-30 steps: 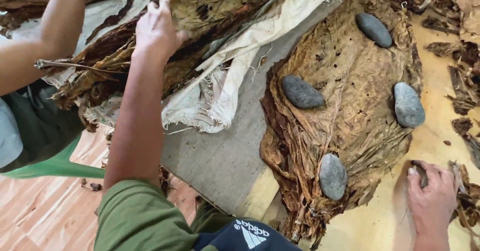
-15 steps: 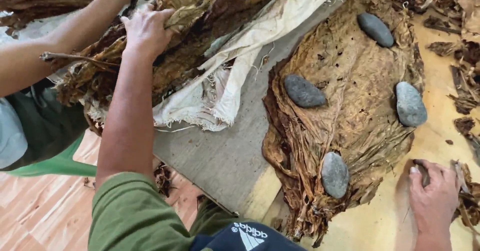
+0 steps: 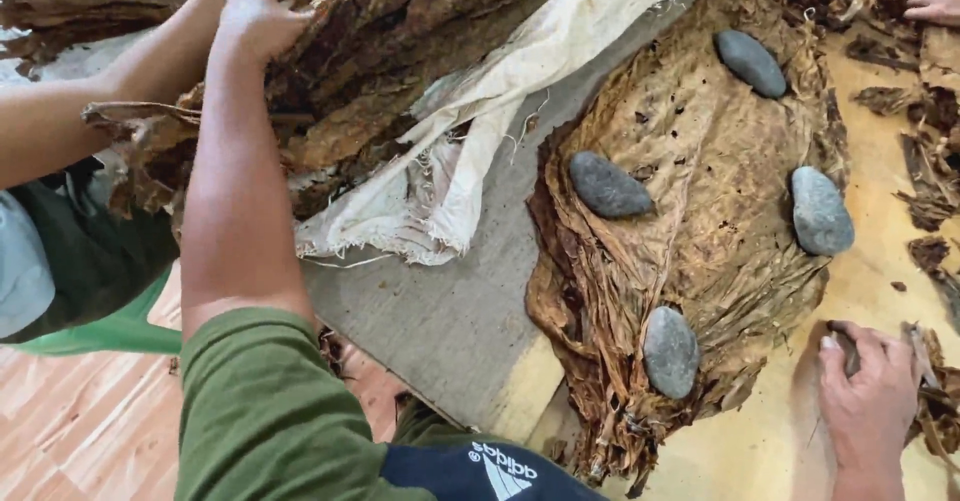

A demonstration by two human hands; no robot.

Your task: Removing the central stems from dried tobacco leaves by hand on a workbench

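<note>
- The left hand (image 3: 262,16) is curled shut on the top edge of a bundle of dried brown leaves (image 3: 390,71), which lies across a pale woven sack cloth (image 3: 470,176) at the upper left of the grey tabletop (image 3: 440,331).
- The bundle looks light but brittle — papery leaves with stiff midribs that would crumble if squeezed; gripping the stem end, as here, seems safest.
- The right hand (image 3: 870,401) rests at the lower right, fingers bent around a small leaf scrap (image 3: 925,361); how tightly, I cannot tell.
- No real container shows — the cloth only cradles the bundle.
- A flattened leaf stack (image 3: 700,221) is weighted by four grey stones (image 3: 608,185).
- Another person's arm (image 3: 90,111) reaches into the bundle.
</note>
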